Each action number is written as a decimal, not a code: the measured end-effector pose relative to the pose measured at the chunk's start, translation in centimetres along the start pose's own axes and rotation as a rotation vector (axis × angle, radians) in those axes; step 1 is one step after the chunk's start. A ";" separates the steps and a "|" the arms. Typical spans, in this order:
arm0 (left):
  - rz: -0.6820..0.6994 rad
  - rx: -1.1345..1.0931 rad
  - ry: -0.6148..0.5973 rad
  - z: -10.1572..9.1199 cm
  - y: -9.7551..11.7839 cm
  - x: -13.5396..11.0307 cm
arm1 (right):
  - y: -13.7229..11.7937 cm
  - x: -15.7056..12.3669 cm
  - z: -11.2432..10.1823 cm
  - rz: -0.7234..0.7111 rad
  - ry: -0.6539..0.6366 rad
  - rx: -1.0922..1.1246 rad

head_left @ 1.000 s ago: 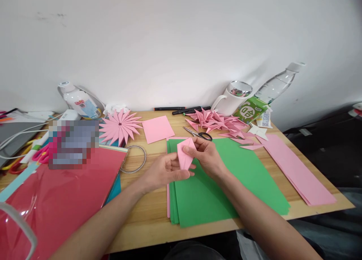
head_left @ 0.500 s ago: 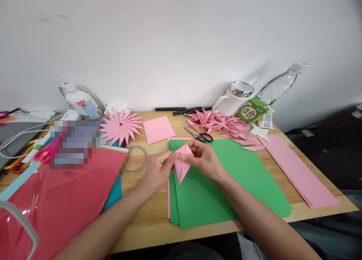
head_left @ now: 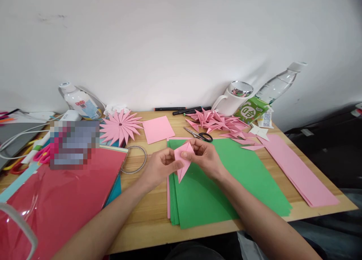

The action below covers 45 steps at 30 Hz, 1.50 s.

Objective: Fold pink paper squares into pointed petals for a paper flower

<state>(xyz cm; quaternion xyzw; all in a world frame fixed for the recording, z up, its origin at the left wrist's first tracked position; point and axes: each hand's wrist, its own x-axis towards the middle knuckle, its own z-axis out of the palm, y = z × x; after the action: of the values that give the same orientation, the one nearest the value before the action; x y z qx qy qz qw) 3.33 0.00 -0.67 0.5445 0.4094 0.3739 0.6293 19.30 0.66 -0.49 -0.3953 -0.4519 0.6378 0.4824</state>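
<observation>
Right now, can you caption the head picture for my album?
Left hand and right hand hold folded pink paper above green sheets.

The place looks like an indoor desk corner fitted out for paper craft; whether it belongs to a home, a dormitory or an office cannot be told. A wooden surface [head_left: 147, 214] stands against a plain, scuffed white wall [head_left: 169, 45]. Green sheets [head_left: 223, 192], folded pink pieces [head_left: 217, 123], scissors [head_left: 198, 135] and markers [head_left: 169, 109] point to craft work. A white mug [head_left: 233, 102], a clear bottle [head_left: 277, 85], a white bottle [head_left: 83, 104] and white cables [head_left: 31, 131] give it an everyday, personal look.
</observation>
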 end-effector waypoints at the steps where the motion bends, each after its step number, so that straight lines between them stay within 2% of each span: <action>1: -0.048 0.011 -0.042 0.2 0.0 -0.1 | 0.0 0.0 0.0 0.001 0.005 0.003; 4: -0.119 0.110 -0.110 0.7 0.1 -0.4 | -0.1 -0.1 0.2 0.025 -0.001 0.011; 10: -0.044 0.308 -0.095 0.8 0.0 -0.9 | 0.7 -0.1 0.2 0.213 -0.028 0.135; 13: -0.049 0.352 -0.110 0.5 -0.3 -0.7 | 1.0 0.0 0.1 0.278 -0.007 0.170; 15: -0.064 0.341 -0.114 0.4 -0.5 -0.5 | 0.9 0.0 0.1 0.230 0.008 0.114; 18: -0.016 0.337 -0.095 0.0 -0.3 -0.4 | 0.3 -0.1 0.0 0.064 0.031 -0.029; 21: 0.108 0.312 0.039 -0.3 0.5 -0.3 | -0.1 -0.2 -0.2 -0.049 0.060 -0.111; 22: 0.126 0.277 0.100 -0.4 0.8 -0.3 | -0.1 -0.2 -0.2 -0.065 0.064 -0.123; 24: 0.089 0.194 0.138 -0.4 1.2 -0.3 | -0.1 -0.2 -0.4 -0.075 0.049 -0.139; 28: 0.036 0.018 0.092 0.0 1.4 -0.5 | 0.3 -0.2 -0.3 -0.079 0.016 -0.172; 34: 0.014 0.098 0.205 0.1 1.1 -0.7 | 0.8 -0.4 0.3 -0.171 0.125 -0.144; 40: 0.167 0.229 0.298 -0.4 0.8 -0.3 | 1.0 -0.4 0.0 -0.245 0.086 -0.286; 45: 0.270 0.203 0.354 -0.2 0.2 -0.3 | 1.0 -0.4 0.0 -0.252 0.116 -0.314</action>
<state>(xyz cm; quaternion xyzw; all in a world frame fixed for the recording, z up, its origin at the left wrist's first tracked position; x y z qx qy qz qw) 2.99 -0.21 -0.49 0.5809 0.4722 0.5011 0.4341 19.13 0.16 -1.40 -0.4423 -0.5630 0.4702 0.5160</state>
